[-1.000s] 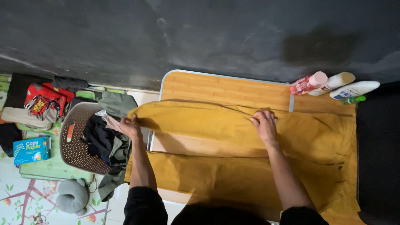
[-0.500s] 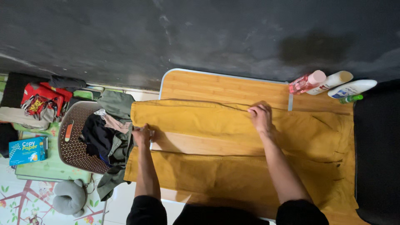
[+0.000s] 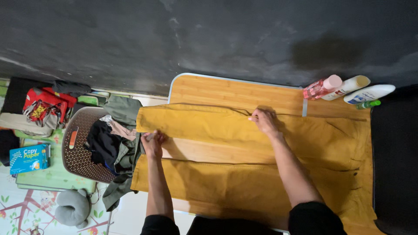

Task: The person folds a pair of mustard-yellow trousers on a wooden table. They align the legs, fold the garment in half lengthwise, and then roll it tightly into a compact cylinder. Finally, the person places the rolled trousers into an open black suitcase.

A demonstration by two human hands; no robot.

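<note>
Left hand: left hand point(image 3: 153, 142), centre-left of frame, forearm running straight up from the bottom edge; fingers curled shut on the hem corner of the far trouser leg, at the table's left edge.
Right hand: right hand point(image 3: 262, 120), centre of frame, arm angled up-left from the lower right; fingers pinched down on the upper seam of the same leg, palm down.
Trousers: mustard-yellow trousers point(image 3: 217, 126) spread flat across the wooden table point(image 3: 209, 91); one leg lies across the middle of the frame, the other nearer the bottom, waist end at the right. A strip of bare tabletop shows between the legs.
Left of table: brown perforated laundry basket point(image 3: 78, 156) holding dark and olive clothes, just beside the table's left edge; grey neck pillow point(image 3: 74, 208) below it; blue paper box point(image 3: 29, 158) at the far left.
Upper right: pink bottle point(image 3: 322, 87) and two white bottles point(image 3: 346, 87) lying at the table's far corner.
Hidden/unclear: left fingertips are tucked under cloth; thumb position of right hand not discernible. Near trouser leg is partly covered by both forearms; waist end cut off at the lower right. Body is cut off at the bottom edge.
</note>
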